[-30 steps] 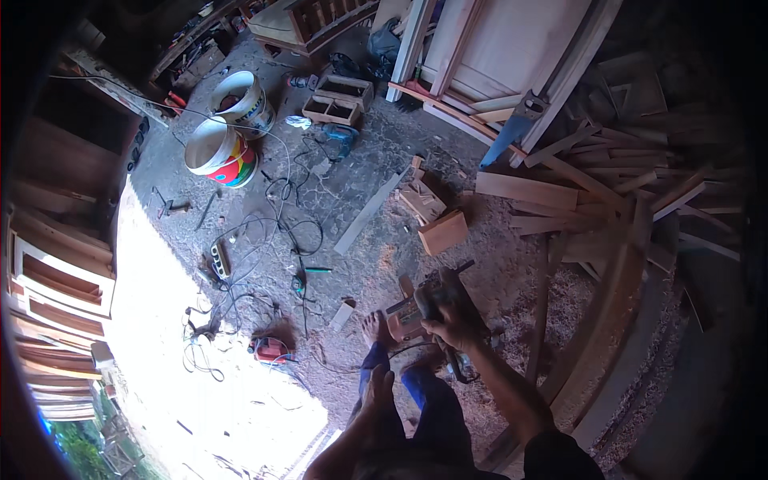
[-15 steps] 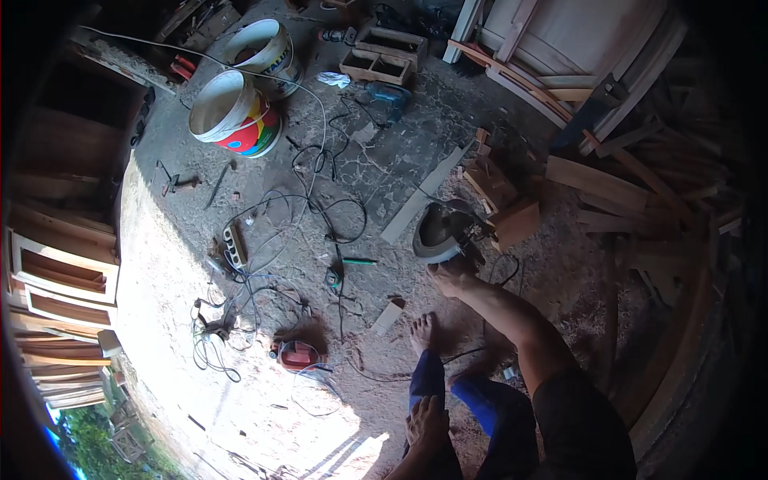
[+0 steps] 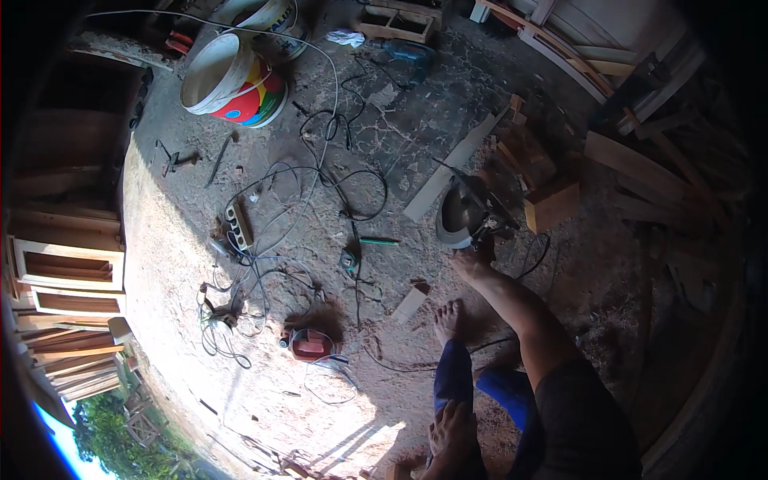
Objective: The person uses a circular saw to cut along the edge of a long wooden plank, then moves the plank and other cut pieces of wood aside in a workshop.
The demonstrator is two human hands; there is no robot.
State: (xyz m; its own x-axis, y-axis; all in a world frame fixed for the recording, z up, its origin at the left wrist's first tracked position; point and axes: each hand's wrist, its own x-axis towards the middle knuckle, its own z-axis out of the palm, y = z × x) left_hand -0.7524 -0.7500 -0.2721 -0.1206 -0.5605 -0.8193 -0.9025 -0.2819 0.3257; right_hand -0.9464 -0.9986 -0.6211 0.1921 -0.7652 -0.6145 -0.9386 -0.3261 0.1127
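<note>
What looks like a circular saw (image 3: 460, 218), with a rounded metal guard, is down by the floor in front of me. My right hand (image 3: 474, 262) is closed around its rear end, where the handle is mostly hidden by the fingers. A long pale board (image 3: 450, 170) lies just beyond the saw. To the saw's right stand brown wooden blocks (image 3: 552, 206). My left hand (image 3: 450, 432) lies over my left knee, fingers spread on the blue trouser leg, holding nothing.
Tangled cables (image 3: 320, 172) and a power strip (image 3: 238, 226) spread across the floor to the left. Nearby are a tape measure (image 3: 348, 260), a green pencil-like stick (image 3: 378, 242), a red tool (image 3: 312, 344) and a small wood offcut (image 3: 410, 304). Paint buckets (image 3: 264, 96) stand farther off; scrap wood (image 3: 640, 164) lies right.
The whole view has shifted, so floor things sit higher and farther right. The saw appears slightly turned in my right hand. My left hand stays on the knee.
</note>
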